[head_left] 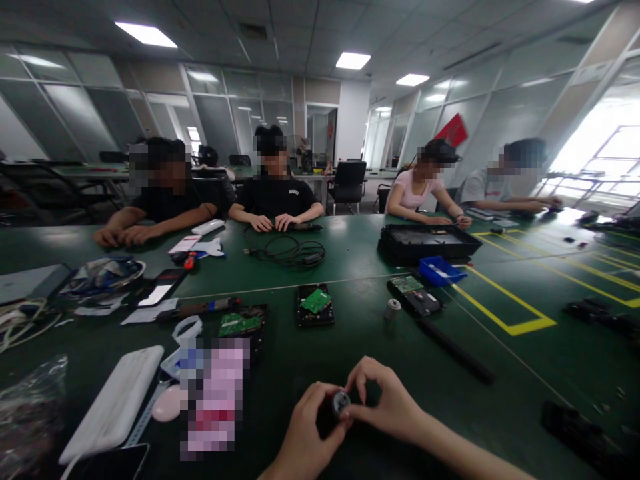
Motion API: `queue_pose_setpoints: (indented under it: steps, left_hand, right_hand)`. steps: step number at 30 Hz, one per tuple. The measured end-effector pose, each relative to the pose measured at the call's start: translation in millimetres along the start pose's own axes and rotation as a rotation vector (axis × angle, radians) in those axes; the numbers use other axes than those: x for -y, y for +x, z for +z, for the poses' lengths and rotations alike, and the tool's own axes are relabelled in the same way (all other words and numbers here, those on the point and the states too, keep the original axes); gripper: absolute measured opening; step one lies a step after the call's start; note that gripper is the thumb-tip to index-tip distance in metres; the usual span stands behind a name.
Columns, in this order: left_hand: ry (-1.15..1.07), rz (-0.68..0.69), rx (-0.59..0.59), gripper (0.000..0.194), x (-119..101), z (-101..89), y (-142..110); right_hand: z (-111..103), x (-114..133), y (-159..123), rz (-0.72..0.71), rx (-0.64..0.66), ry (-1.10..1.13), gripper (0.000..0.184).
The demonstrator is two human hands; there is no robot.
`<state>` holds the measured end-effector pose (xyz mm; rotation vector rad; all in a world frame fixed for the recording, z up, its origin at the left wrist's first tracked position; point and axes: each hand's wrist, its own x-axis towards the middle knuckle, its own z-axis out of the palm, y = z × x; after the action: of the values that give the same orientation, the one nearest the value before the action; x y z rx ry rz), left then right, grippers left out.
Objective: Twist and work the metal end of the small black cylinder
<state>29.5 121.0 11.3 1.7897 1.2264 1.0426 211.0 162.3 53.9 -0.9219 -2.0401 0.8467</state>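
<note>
Low in the middle of the head view, a small round metal part (341,403), with the look of a small motor, is held between my two hands. My left hand (309,427) grips its left side with thumb and fingers. From the right, my right hand (387,403) closes on it, the thumb at its lower edge and the fingertips near its top. The part's round end faces me; its body is mostly hidden. Beyond my hands, a silver cylinder (393,309) stands upright on the green table (360,340). Near it lie two hard drives (315,315) (425,303) with green circuit boards.
To my left lie an electric screwdriver (200,309), a white power bank (117,400), a pink oval object (169,403) and a phone (113,463). A black bar (457,352), blue tray (441,271) and black casing (427,243) lie to the right. Several people sit opposite, near a coiled cable (295,252).
</note>
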Motion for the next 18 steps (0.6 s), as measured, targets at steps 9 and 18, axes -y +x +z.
queue_pose_setpoints:
  steps: [9,18]
  left_hand:
    - [0.007,-0.004,0.005,0.027,-0.6,0.3,1.4]
    - [0.034,-0.022,-0.006,0.027,-3.1,-0.6,0.9]
  right_hand:
    - [-0.6,-3.2,2.2,-0.049,0.016,0.101,0.040]
    - [-58.6,-45.1,-36.0,0.155,0.037,-0.024,0.037]
